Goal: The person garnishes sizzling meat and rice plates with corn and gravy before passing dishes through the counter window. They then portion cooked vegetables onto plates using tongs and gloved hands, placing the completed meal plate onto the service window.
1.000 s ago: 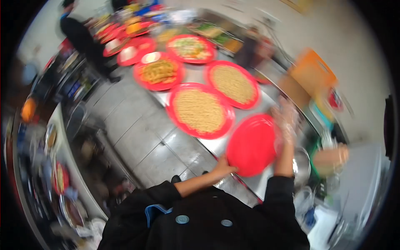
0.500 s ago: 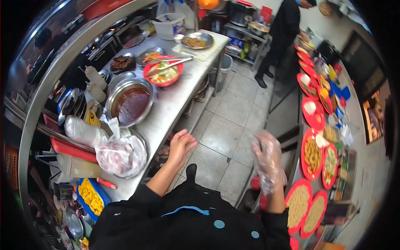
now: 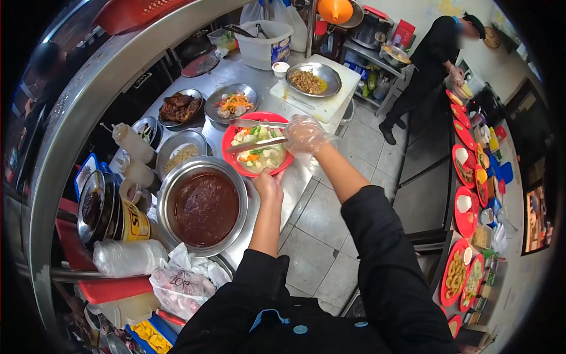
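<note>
A red bowl (image 3: 229, 141) of mixed vegetables sits at the edge of the steel table. My left hand (image 3: 269, 186) grips its near rim, fingers partly hidden beneath it. In a clear plastic glove, my right hand (image 3: 306, 137) is closed on metal tongs (image 3: 259, 123), whose arms reach over the vegetables. Left of and nearer than the bowl stands a large steel bowl of dark sauce (image 3: 206, 209). Behind are a plate of shredded carrot and other pieces (image 3: 234, 105) and a plate of browned meat (image 3: 180, 108).
A white cutting board (image 3: 335, 107) bears a steel dish of minced food (image 3: 309, 81). Squeeze bottles (image 3: 132, 141) and bagged meat (image 3: 183, 286) line the left. Red plates (image 3: 465, 212) fill the right counter. Another person (image 3: 433, 56) stands at the back right. A metal shelf post (image 3: 59, 135) curves at left.
Both hands have moved to the red bowl; my left now holds its rim and my right has taken the tongs. The view has turned from the right counter toward the left table.
</note>
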{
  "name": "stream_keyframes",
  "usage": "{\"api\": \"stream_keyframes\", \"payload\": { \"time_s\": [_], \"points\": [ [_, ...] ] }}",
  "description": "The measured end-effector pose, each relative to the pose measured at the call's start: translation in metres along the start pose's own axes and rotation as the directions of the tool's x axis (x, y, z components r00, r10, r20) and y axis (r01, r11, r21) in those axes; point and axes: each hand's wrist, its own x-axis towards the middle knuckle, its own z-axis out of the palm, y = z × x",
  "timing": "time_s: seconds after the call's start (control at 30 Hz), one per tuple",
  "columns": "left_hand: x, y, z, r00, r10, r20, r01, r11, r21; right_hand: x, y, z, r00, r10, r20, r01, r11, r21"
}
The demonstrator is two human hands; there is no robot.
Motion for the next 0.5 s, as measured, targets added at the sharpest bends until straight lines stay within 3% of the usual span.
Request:
{"api": "stream_keyframes", "payload": {
  "time_s": [0.07,0.1,0.13,0.2,0.23,0.27,0.4,0.43,0.5],
  "points": [
    [0.000,0.003,0.001,1.000,0.025,-0.015,-0.024,0.999,0.044,-0.017,0.013,0.009,0.993,-0.028,-0.116,0.061,0.955,0.290],
    [-0.001,0.006,-0.002,1.000,-0.008,-0.016,0.009,0.995,0.098,-0.029,0.015,0.015,0.990,0.106,-0.098,-0.054,0.903,0.427],
    [-0.014,0.013,0.002,0.999,-0.048,-0.012,0.050,0.986,0.159,-0.048,0.018,0.019,0.986,0.140,-0.094,-0.086,0.899,0.430],
    [-0.036,0.019,-0.004,0.992,-0.117,0.054,0.101,0.966,0.238,-0.095,0.021,0.028,0.921,0.305,-0.244,-0.073,0.748,0.660],
    [-0.048,0.020,-0.008,0.986,-0.151,0.076,0.124,0.950,0.287,-0.124,0.025,0.031,0.913,0.350,-0.209,-0.034,0.577,0.816],
    [-0.065,0.022,-0.009,0.976,-0.192,0.101,0.148,0.930,0.338,-0.159,0.024,0.033,0.892,0.403,-0.204,-0.068,0.568,0.820],
    [-0.141,0.030,-0.005,0.855,-0.436,0.283,0.215,0.792,0.571,-0.321,-0.004,0.002,0.646,0.609,-0.459,0.100,0.529,0.843],
    [-0.171,0.035,0.007,0.800,-0.494,0.341,0.203,0.757,0.621,-0.360,-0.022,-0.006,0.563,0.765,-0.314,0.200,0.242,0.949],
    [-0.218,0.034,0.022,0.664,-0.664,0.344,0.190,0.594,0.782,-0.434,-0.050,0.003,0.378,0.911,-0.163,0.316,0.039,0.948]
  ]
}}
